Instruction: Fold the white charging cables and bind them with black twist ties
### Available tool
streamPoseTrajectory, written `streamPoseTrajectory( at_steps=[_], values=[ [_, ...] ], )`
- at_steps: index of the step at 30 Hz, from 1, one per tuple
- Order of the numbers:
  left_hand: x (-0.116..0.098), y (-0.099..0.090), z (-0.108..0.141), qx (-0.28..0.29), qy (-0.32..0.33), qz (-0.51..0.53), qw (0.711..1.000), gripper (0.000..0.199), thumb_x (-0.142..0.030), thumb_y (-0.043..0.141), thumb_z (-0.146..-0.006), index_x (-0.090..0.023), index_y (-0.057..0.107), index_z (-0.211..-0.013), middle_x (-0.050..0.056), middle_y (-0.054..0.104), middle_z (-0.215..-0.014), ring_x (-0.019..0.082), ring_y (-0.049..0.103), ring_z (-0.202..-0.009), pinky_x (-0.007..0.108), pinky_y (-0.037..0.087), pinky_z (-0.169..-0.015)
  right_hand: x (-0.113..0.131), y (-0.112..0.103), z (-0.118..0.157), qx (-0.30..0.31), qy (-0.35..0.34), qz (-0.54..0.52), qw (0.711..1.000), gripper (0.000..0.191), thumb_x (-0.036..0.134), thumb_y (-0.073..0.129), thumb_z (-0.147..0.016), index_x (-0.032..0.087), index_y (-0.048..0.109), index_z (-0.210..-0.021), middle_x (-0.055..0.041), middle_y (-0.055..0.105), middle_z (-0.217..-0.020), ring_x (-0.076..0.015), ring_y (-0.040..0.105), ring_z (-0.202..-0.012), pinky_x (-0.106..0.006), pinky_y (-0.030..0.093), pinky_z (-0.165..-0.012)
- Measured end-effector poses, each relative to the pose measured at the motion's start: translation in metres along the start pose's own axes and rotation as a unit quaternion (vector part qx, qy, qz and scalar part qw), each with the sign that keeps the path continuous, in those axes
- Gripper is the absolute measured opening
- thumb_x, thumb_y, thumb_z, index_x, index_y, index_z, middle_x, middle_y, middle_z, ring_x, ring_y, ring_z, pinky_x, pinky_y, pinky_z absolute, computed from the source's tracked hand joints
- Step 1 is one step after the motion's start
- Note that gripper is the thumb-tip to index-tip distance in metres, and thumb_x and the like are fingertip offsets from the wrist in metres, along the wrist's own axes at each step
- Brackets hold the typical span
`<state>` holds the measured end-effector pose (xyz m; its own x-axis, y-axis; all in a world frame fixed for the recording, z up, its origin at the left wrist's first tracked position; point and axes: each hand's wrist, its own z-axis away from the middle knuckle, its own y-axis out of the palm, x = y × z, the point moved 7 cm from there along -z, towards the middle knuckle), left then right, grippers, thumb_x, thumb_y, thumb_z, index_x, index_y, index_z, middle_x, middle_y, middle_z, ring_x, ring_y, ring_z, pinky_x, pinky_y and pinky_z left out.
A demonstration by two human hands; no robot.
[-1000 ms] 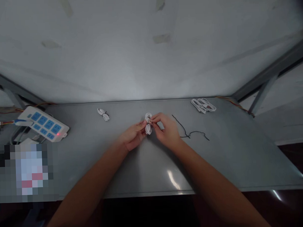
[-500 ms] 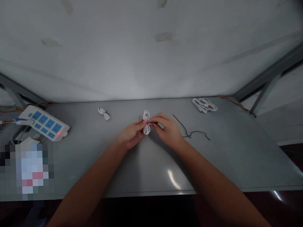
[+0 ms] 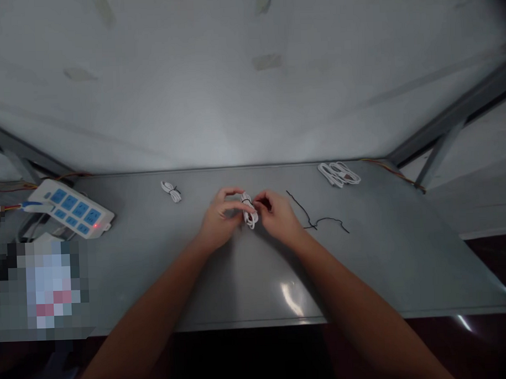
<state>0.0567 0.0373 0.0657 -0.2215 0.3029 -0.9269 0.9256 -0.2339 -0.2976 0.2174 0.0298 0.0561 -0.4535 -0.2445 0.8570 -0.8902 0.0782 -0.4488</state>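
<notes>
A coiled white cable (image 3: pixel 249 218) is held above the table, with a thin black tie (image 3: pixel 247 201) across its middle. My left hand (image 3: pixel 221 219) grips the coil from the left, its thumb and fingers around it. Close on the other side, my right hand (image 3: pixel 277 215) is closed, thumb and forefinger pinched at the tie beside the coil; the tie's ends are mostly hidden by the fingers. Loose black ties (image 3: pixel 316 223) lie on the table just right of my right hand.
Toward the back left lies a tied white cable bundle (image 3: pixel 171 192). Coiled white cables (image 3: pixel 339 174) rest at the back right. A power strip (image 3: pixel 73 208) with a red light and plugged-in leads sits at the left. The grey table (image 3: pixel 404 250) meets a wall behind.
The coil has turned and tilted in my left hand, whose fingers now reach over its top. The black tie now shows across the coil. My right hand stays pinched close by.
</notes>
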Motion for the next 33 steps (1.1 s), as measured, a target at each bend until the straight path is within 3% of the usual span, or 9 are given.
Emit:
streamPoseTrajectory(
  at_steps=[4, 7, 11, 15, 17, 19, 24, 28, 33],
  values=[
    [-0.002, 0.006, 0.004, 0.012, 0.013, -0.092, 0.996, 0.025, -0.012, 0.064, -0.084, -0.028, 0.083, -0.08, 0.005, 0.053, -0.143, 0.028, 0.048, -0.13, 0.046, 0.043, -0.11, -0.01, -0.004, 0.0, -0.046, 0.038, -0.059, 0.996, 0.007, 0.022, 0.056, -0.088, 0.021, 0.062, -0.085, -0.0029, 0.069, -0.077, -0.0182, 0.063, -0.069, -0.031, 0.049, -0.066],
    [0.008, 0.01, 0.003, 0.029, -0.037, -0.087, 0.995, 0.032, -0.014, 0.054, -0.085, -0.027, 0.084, -0.087, 0.008, 0.059, -0.117, 0.025, 0.055, -0.106, 0.041, 0.048, -0.097, -0.005, -0.011, 0.002, -0.084, 0.02, -0.079, 0.993, 0.005, 0.024, 0.057, -0.09, 0.022, 0.062, -0.09, -0.0042, 0.069, -0.083, -0.0194, 0.064, -0.074, -0.033, 0.051, -0.069],
    [0.024, 0.026, 0.004, 0.113, -0.14, 0.078, 0.98, 0.031, -0.029, 0.05, -0.089, -0.023, 0.08, -0.084, 0.003, 0.054, -0.074, 0.018, 0.049, -0.07, 0.031, 0.043, -0.067, 0.025, -0.019, 0.004, -0.08, -0.097, -0.026, 0.992, 0.007, 0.022, 0.059, -0.093, 0.023, 0.063, -0.087, -0.0037, 0.067, -0.083, -0.02, 0.06, -0.08, -0.035, 0.049, -0.075],
    [0.035, 0.031, 0.007, 0.062, -0.264, 0.299, 0.915, 0.046, -0.057, 0.049, -0.095, -0.02, 0.071, -0.077, 0.003, 0.055, -0.069, 0.016, 0.045, -0.062, 0.028, 0.037, -0.056, 0.045, -0.015, 0.007, -0.021, -0.176, 0.022, 0.984, 0.011, 0.017, 0.059, -0.093, 0.023, 0.064, -0.085, -0.0043, 0.066, -0.084, -0.0217, 0.06, -0.086, -0.036, 0.048, -0.079],
    [0.03, 0.029, 0.005, 0.052, -0.243, 0.327, 0.912, 0.039, -0.056, 0.061, -0.091, -0.019, 0.071, -0.082, 0.003, 0.059, -0.075, 0.015, 0.05, -0.067, 0.028, 0.041, -0.062, 0.042, -0.012, 0.006, -0.007, -0.161, 0.024, 0.987, 0.011, 0.016, 0.059, -0.092, 0.023, 0.065, -0.086, -0.0052, 0.068, -0.086, -0.0219, 0.062, -0.087, -0.036, 0.049, -0.077],
    [0.023, 0.024, 0.003, 0.063, -0.191, 0.293, 0.935, 0.03, -0.047, 0.071, -0.088, -0.018, 0.074, -0.094, 0.004, 0.065, -0.086, 0.016, 0.056, -0.079, 0.028, 0.045, -0.074, 0.033, -0.01, 0.004, -0.002, -0.125, 0.01, 0.992, 0.01, 0.017, 0.059, -0.091, 0.023, 0.065, -0.085, -0.0055, 0.071, -0.089, -0.0212, 0.064, -0.085, -0.035, 0.05, -0.074],
    [0.013, 0.007, -0.001, 0.04, -0.05, 0.055, 0.996, 0.027, -0.036, 0.071, -0.09, -0.021, 0.077, -0.111, 0.01, 0.062, -0.116, 0.022, 0.058, -0.105, 0.032, 0.049, -0.09, 0.003, -0.003, 0.0, -0.016, -0.004, -0.08, 0.997, 0.006, 0.021, 0.063, -0.087, 0.022, 0.068, -0.084, -0.0071, 0.078, -0.095, -0.0202, 0.071, -0.084, -0.034, 0.054, -0.076],
    [0.005, 0.006, 0.002, 0.01, 0.048, -0.105, 0.993, 0.032, -0.018, 0.06, -0.093, -0.027, 0.077, -0.118, 0.009, 0.054, -0.119, 0.019, 0.057, -0.097, 0.035, 0.052, -0.09, -0.009, -0.002, -0.001, -0.023, 0.063, -0.114, 0.991, 0.008, 0.026, 0.067, -0.083, 0.02, 0.073, -0.082, -0.0055, 0.077, -0.08, -0.019, 0.069, -0.072, -0.032, 0.053, -0.068],
    [-0.005, 0.01, 0.008, -0.004, 0.125, -0.128, 0.984, 0.041, -0.009, 0.049, -0.095, -0.03, 0.08, -0.112, 0.009, 0.053, -0.124, 0.017, 0.06, -0.099, 0.04, 0.054, -0.096, -0.017, 0.0, -0.001, 0.002, 0.13, -0.165, 0.978, 0.009, 0.023, 0.066, -0.08, 0.019, 0.074, -0.081, -0.0037, 0.072, -0.069, -0.0181, 0.065, -0.061, -0.031, 0.052, -0.059]
  ],
)
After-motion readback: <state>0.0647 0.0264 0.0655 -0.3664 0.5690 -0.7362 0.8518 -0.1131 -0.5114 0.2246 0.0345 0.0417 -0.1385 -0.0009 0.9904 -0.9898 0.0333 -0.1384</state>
